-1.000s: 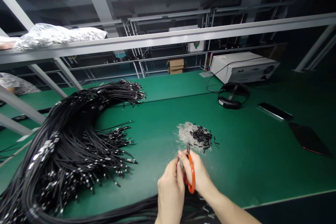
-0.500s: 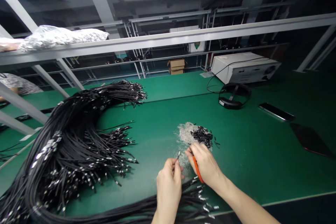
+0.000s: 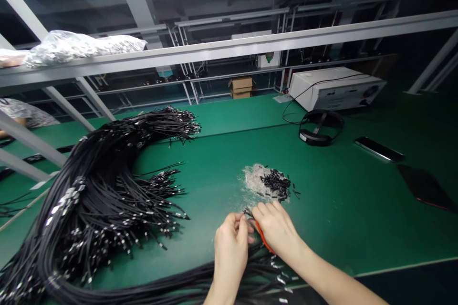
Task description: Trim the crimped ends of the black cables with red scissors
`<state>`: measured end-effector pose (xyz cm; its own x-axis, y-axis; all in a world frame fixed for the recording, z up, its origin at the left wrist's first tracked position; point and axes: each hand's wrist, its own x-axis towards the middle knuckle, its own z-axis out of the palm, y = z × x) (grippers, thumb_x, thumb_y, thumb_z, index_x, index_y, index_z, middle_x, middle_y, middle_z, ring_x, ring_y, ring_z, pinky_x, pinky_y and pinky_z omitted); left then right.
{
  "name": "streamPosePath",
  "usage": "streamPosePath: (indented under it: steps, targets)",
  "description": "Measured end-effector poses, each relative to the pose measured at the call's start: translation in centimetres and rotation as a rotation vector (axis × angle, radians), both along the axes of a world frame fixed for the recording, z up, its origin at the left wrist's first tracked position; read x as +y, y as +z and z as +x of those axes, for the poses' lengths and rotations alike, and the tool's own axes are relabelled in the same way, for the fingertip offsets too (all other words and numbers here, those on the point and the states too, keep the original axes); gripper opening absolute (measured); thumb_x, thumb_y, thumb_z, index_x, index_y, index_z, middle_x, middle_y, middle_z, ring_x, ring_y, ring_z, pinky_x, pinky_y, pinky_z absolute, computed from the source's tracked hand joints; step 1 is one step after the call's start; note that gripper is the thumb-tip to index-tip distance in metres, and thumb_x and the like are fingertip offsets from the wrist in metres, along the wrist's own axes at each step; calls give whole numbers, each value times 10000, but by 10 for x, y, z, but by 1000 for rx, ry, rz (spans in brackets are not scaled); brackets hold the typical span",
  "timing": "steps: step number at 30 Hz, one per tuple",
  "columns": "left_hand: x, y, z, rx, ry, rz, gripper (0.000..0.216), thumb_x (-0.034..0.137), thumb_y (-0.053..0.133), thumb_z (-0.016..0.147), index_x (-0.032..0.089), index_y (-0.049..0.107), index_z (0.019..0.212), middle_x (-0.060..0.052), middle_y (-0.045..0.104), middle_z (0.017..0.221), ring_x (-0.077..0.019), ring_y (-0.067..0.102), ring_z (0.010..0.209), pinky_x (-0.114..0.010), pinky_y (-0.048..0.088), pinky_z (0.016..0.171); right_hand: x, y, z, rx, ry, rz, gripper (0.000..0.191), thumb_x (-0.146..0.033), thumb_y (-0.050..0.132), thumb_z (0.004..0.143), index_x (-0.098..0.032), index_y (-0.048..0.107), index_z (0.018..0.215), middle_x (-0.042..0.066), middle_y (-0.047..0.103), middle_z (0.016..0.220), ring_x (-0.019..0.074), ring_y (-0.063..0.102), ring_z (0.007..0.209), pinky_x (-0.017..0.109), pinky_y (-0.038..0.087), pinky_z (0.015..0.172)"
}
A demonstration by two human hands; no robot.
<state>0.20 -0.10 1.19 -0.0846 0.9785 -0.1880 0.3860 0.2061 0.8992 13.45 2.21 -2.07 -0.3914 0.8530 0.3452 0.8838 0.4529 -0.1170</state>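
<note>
My left hand (image 3: 231, 245) is closed, pinching a black cable near its end between thumb and fingers. My right hand (image 3: 277, 226) wraps round orange-handled wire cutters (image 3: 264, 238), whose dark jaws meet the cable tip at the left fingertips; the exact contact is too small to make out. Just beyond the hands lies a heap of short black pieces (image 3: 276, 184) beside pale, thread-like scraps (image 3: 255, 178). A bundle of black cables (image 3: 161, 287) with light-coloured ends passes beneath both wrists. At left, a large curved pile of similar cables (image 3: 96, 186) covers the green table (image 3: 211, 176).
A black headband-like device (image 3: 317, 138), a phone (image 3: 379, 148) and a dark flat object (image 3: 425, 186) lie to the right. Behind them stands a white box-shaped unit (image 3: 332, 88) with a cord. A metal rail (image 3: 229, 51) crosses above the table, carrying plastic bags (image 3: 86, 48). Another person's arm (image 3: 12, 126) shows at far left.
My right hand has moved down and left, bringing the cutters' jaws to the cable end in my left hand. The left hand has stayed nearly in place.
</note>
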Motion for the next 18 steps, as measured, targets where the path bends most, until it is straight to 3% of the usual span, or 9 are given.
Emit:
streamPosePath:
  steps: [12, 15, 18]
  targets:
    - [4, 0, 6, 51, 21, 14, 315, 463, 434, 831, 170, 548, 827, -41, 683, 725, -127, 634, 548, -206, 446, 556, 4, 10, 6, -16, 12, -132, 76, -200, 544, 873, -194, 581, 806, 29, 648, 757, 201, 611, 716, 341, 360, 799]
    - [7, -6, 4, 41, 1, 11, 318, 467, 432, 833, 171, 547, 831, -34, 682, 728, -115, 627, 545, -197, 437, 550, 8, 11, 9, 1, 43, -220, 126, -230, 505, 899, -190, 587, 813, 39, 667, 747, 206, 632, 702, 343, 371, 803]
    - [10, -16, 0, -49, -22, -9, 337, 477, 452, 822, 159, 556, 853, -32, 673, 716, -93, 600, 526, -177, 421, 527, 13, 12, 17, 23, 76, -257, 177, -285, 496, 909, -201, 577, 776, 18, 668, 703, 189, 634, 651, 292, 383, 705]
